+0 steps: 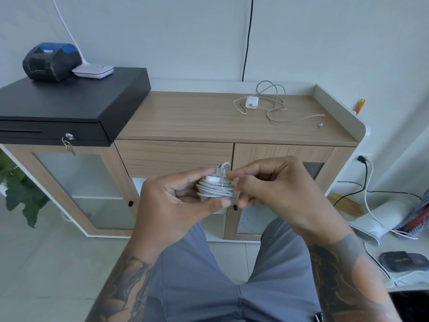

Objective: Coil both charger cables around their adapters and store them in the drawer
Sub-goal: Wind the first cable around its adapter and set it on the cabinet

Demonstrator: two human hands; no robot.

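My left hand (176,201) grips a white adapter (214,178) with its white cable coiled (216,191) tightly around it, held in front of the cabinet. My right hand (269,187) pinches the cable's loose end (224,169), which loops up over the adapter. A second white adapter (251,102) lies on the wooden cabinet top (185,117) at the back right, its cable (276,105) spread in loose loops around it. The wooden drawer front (174,156) under the top is closed.
A black cash drawer (69,103) with a key sits on the cabinet's left end, bearing a black and blue printer (51,60) and a white lamp base (92,70). A plant (18,187) stands at left. Cables, a white appliance and a black slipper (404,260) lie on the floor at right.
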